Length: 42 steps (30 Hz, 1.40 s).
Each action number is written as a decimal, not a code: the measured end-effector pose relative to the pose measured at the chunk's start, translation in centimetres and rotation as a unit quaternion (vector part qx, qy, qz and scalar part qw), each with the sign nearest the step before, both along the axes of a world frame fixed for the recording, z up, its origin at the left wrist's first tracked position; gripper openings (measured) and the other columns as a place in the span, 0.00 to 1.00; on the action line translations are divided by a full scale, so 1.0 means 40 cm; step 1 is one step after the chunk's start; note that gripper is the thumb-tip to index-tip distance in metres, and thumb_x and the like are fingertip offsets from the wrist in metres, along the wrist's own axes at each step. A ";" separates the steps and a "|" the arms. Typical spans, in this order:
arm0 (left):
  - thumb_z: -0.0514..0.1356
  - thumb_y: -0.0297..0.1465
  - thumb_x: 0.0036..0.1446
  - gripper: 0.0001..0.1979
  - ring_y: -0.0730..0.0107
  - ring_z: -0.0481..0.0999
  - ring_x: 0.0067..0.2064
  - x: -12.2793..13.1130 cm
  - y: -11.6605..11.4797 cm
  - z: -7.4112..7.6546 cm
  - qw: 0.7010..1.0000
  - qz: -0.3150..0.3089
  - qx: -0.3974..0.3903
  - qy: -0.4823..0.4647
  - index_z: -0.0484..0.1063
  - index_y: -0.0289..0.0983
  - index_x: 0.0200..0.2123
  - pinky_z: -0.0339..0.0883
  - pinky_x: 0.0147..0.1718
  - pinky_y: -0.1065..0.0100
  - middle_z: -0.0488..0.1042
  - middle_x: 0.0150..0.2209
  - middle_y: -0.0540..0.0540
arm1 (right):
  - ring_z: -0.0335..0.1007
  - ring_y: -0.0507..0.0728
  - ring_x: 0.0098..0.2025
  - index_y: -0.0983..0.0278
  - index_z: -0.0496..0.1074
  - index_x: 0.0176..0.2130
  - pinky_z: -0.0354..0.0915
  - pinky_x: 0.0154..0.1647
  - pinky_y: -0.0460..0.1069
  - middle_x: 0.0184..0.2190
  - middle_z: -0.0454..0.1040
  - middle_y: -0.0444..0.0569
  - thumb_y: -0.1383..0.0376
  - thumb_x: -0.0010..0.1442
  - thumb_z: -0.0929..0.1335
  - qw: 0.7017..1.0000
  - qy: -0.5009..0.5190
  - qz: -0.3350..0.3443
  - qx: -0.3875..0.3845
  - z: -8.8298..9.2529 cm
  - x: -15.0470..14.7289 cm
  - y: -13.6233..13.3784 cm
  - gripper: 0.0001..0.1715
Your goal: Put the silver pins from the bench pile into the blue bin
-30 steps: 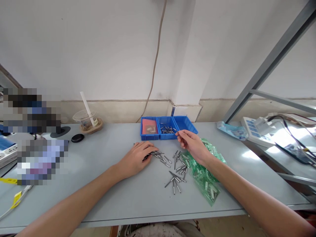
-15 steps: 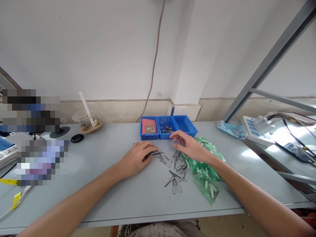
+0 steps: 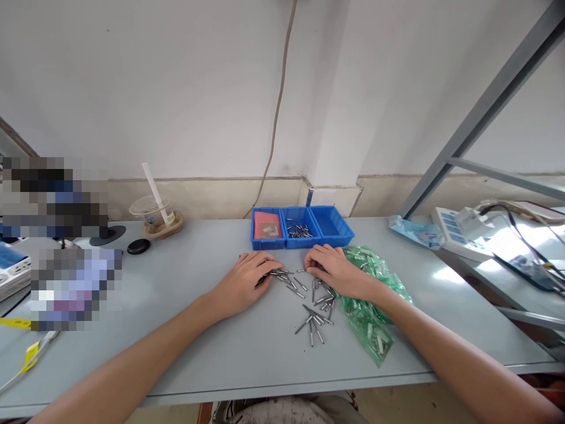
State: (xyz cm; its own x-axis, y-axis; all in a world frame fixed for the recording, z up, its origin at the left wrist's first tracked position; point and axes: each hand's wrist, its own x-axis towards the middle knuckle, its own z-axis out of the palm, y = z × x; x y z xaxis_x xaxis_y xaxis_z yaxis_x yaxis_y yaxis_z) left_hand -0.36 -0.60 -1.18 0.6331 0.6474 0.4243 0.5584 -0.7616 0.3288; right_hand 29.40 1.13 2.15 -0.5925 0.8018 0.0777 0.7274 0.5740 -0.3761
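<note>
My left hand [image 3: 245,278] lies on the table, its fingers curled over a bunch of thin metal pins [image 3: 282,273], whose thicker bright ends make them look like blind rivets. To its right, my right hand [image 3: 334,271] is low over the table with fingertips pinched together; one pin [image 3: 301,270] sticks out to the left at the fingertips. More loose pins [image 3: 315,318] are scattered below the right hand. Partly under the right wrist are green plastic bags [image 3: 368,330] with similar pieces inside. Behind the hands, the middle blue bin [image 3: 303,241] holds a heap of pins.
The left blue bin [image 3: 268,242] contains a pink sheet and a small bag. The right blue bin [image 3: 339,240] stands beside the middle one. A lidded cup [image 3: 152,212] and black disc [image 3: 138,247] are at left; a power strip [image 3: 459,238] is at right.
My right hand has come down and back from the front edge of the middle bin to the table, and its fingers have closed. The left hand stays in place.
</note>
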 end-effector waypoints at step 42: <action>0.58 0.33 0.73 0.15 0.56 0.72 0.54 -0.001 0.001 0.002 0.997 0.065 0.012 0.035 0.71 0.44 0.60 0.63 0.52 0.54 0.74 0.56 0.44 | 0.72 0.61 0.38 0.55 0.71 0.48 0.67 0.41 0.57 0.44 0.76 0.51 0.57 0.76 0.60 0.977 0.182 -0.109 0.024 0.015 -0.023 -0.012 0.13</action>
